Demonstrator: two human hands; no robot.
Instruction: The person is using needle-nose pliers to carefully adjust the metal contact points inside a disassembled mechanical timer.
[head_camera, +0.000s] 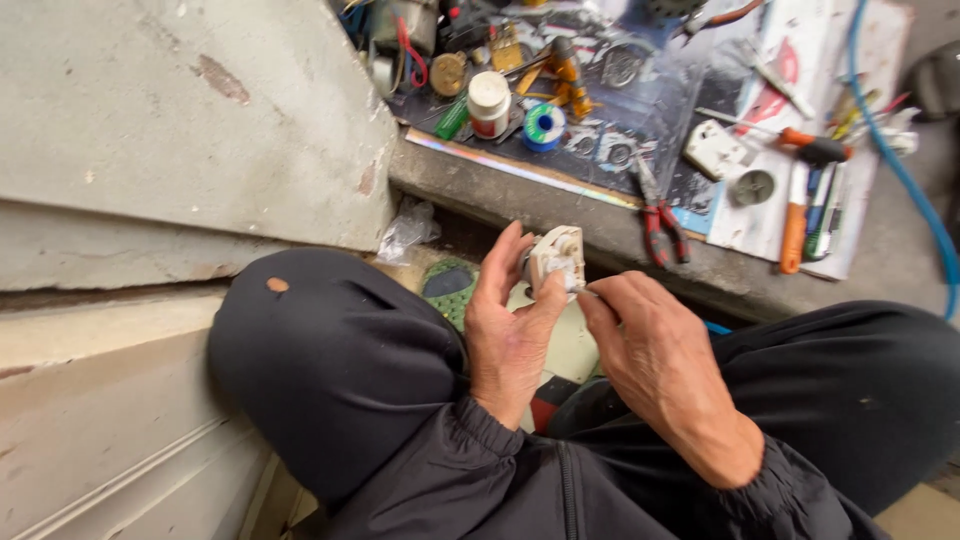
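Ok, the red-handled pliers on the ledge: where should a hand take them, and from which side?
Probably by the two red handles, coming from the near side. The pliers lie flat at the mat's near edge, handles splayed toward the person and free of clutter, jaws pointing up into the tools. The right hand is nearest, though it's on the small white part.

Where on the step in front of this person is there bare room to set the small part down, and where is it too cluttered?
Bare concrete ledge lies between the printed sheet and the person's knees, left of the red pliers. The sheet itself is crowded: white bottle, solder spool, screwdrivers. Left hand holds the small white part; right hand touches it.
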